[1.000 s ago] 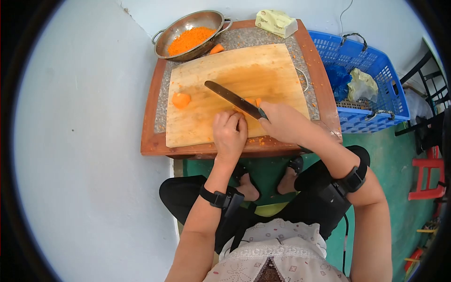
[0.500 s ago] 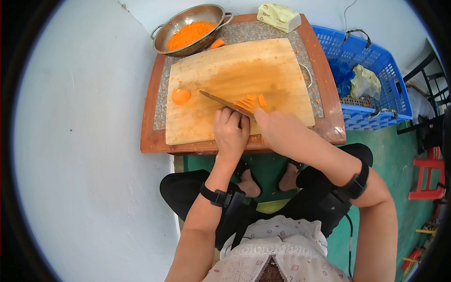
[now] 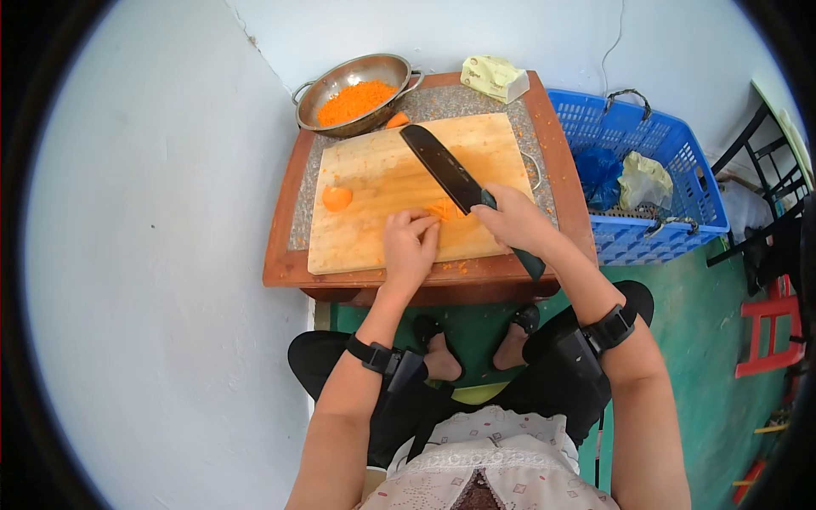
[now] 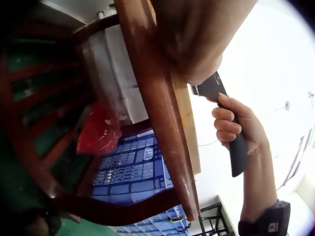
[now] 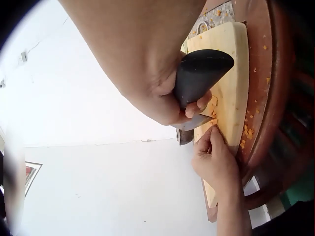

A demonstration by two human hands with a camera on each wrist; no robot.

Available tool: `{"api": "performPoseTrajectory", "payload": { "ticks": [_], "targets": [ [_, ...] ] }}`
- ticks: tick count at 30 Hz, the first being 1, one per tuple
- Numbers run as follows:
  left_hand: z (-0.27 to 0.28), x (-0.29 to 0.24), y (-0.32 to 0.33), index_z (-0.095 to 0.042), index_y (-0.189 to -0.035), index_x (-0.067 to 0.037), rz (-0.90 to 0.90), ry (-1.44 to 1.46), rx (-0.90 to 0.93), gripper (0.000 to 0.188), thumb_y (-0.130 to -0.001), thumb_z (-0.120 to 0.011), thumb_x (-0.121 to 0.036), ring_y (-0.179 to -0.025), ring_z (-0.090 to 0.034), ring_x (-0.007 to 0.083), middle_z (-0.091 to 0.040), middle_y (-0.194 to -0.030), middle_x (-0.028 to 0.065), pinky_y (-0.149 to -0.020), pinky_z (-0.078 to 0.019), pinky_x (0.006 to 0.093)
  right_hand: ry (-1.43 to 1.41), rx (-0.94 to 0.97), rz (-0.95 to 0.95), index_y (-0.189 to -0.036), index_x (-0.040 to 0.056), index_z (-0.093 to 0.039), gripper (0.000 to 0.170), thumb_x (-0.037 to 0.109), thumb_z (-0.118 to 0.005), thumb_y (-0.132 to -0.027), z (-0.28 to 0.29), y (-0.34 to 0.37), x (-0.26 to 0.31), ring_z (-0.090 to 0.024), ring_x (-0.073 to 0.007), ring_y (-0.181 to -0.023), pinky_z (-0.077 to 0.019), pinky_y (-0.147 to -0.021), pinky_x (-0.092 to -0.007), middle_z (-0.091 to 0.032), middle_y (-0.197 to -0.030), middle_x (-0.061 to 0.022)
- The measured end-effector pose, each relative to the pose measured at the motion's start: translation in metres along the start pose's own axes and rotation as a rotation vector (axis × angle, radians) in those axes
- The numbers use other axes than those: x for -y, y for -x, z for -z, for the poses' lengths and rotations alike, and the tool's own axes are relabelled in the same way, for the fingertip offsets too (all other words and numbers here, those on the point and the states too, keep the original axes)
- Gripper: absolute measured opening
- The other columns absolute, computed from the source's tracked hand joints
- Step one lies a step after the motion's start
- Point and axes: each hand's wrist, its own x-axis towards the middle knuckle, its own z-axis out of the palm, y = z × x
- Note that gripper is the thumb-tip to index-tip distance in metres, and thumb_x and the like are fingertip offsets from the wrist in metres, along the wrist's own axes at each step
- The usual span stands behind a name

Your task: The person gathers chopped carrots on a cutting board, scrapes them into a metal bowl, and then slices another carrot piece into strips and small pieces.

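My right hand (image 3: 520,223) grips the dark green handle of a kitchen knife (image 3: 442,167), its dark broad blade angled up-left over the wooden cutting board (image 3: 357,246). In the right wrist view the handle's butt faces the camera. At the board's near middle, my left hand (image 3: 410,246) has curled fingers, with thumb and fingertips pinching at a small group of carrot slices (image 3: 439,208). The knife's edge is just right of these slices. A larger carrot chunk (image 3: 337,199) lies on the left side of the board.
A two-handled metal pan (image 3: 374,65) of finely chopped carrot stands at the table's back left, a carrot piece (image 3: 397,120) beside it. A tissue pack (image 3: 495,78) lies at the back right. To the table's right stands a blue plastic basket (image 3: 654,225) holding bags.
The knife has risen from beside the left hand's fingers and moved up and right, its blade face now showing. The left hand's fingers have shifted onto the carrot slices.
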Motion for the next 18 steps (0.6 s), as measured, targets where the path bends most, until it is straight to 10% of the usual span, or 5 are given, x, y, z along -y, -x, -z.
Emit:
{"api": "performPoseTrajectory", "payload": {
  "ticks": [4, 18],
  "targets": [
    [0.009, 0.003, -0.025, -0.068, -0.081, -0.002, 0.281, 0.064, 0.125, 0.012, -0.076, -0.064, -0.011, -0.084, -0.055, 0.0308, -0.060, -0.085, 0.0149, -0.075, -0.0446, 0.0394, -0.013, 0.000, -0.070, -0.087, -0.0013, -0.049, 0.017, 0.016, -0.051, -0.088, 0.010, 0.013, 0.001, -0.049, -0.0140, -0.040, -0.0417, -0.039, -0.0295, -0.047, -0.054, -0.0053],
    [0.004, 0.002, -0.065, -0.064, -0.073, -0.001, 0.199, -0.096, 0.525, 0.009, -0.068, -0.069, -0.006, -0.082, -0.058, 0.0324, -0.061, -0.080, 0.0153, -0.073, -0.0457, 0.0408, -0.024, 0.013, -0.090, -0.094, -0.0041, -0.050, 0.023, 0.018, -0.050, -0.087, 0.013, 0.023, -0.010, -0.055, -0.0185, -0.044, -0.0456, -0.042, -0.0323, -0.052, -0.058, -0.0105]
  ]
}}
